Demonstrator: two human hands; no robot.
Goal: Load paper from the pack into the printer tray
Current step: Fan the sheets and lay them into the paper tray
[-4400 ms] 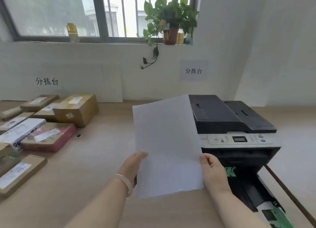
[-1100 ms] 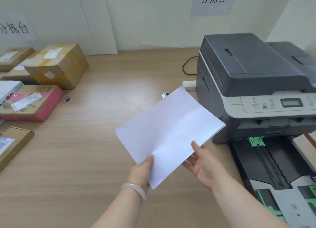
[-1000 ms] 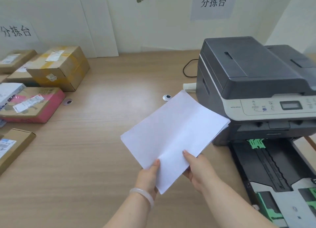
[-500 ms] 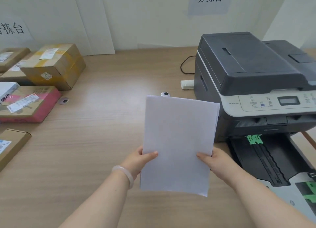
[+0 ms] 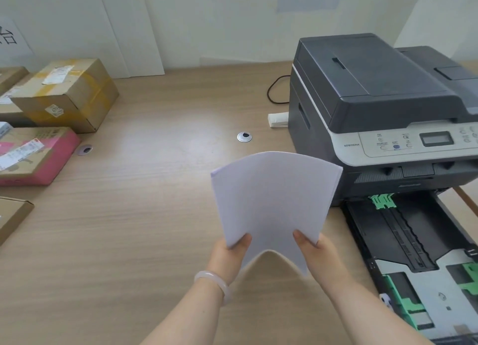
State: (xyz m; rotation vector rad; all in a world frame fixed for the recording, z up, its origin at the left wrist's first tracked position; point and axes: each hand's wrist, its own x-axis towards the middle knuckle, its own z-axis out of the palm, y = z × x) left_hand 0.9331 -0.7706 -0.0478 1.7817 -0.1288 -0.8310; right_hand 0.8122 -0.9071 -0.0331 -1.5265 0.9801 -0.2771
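Note:
A thin stack of white paper (image 5: 271,200) is held above the wooden table, bowed upward into an arch. My left hand (image 5: 230,256) grips its near left corner and my right hand (image 5: 318,256) grips its near right corner. The grey printer (image 5: 382,107) stands at the right. Its black paper tray (image 5: 403,236) is pulled out toward me, with green guides and no paper in it. The stack hangs just left of the tray. The paper pack is not in view.
Cardboard parcels (image 5: 64,94) and a pink box (image 5: 38,156) lie along the table's left side. A cable grommet (image 5: 244,137) sits in the wooden table (image 5: 129,215). A black cable (image 5: 276,91) and a white plug (image 5: 278,119) lie behind the printer's left side.
The stack, flat and upright half a second ago, is now bent into an arch. Both hands have slid closer together at its near corners.

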